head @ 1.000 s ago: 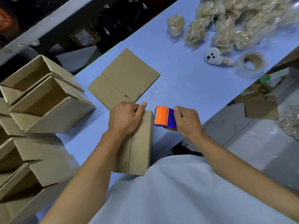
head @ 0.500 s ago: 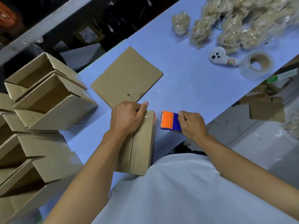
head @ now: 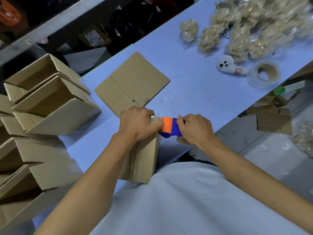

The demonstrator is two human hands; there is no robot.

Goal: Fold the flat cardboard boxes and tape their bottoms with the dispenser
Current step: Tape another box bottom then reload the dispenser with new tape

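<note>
A folded cardboard box (head: 145, 160) stands on the blue table (head: 194, 92) against my body, its closed bottom flaps facing up. My left hand (head: 137, 122) grips the far end of that box, fingers curled over the edge where shiny tape shows. My right hand (head: 194, 129) holds the orange and blue tape dispenser (head: 169, 127), whose orange end touches the box's far right corner beside my left fingers. A flat unfolded box (head: 132, 82) lies just beyond the hands.
Several folded open boxes (head: 49, 102) are stacked at the left. A roll of tape (head: 264, 73), a white handheld device (head: 227, 66) and bags of pale filler (head: 245, 28) lie at the far right. The table's right edge drops to a floor with cardboard scraps (head: 274, 121).
My right hand has brought the dispenser leftward from a small gap until it meets the box's far corner. My left fingers have curled further over that end.
</note>
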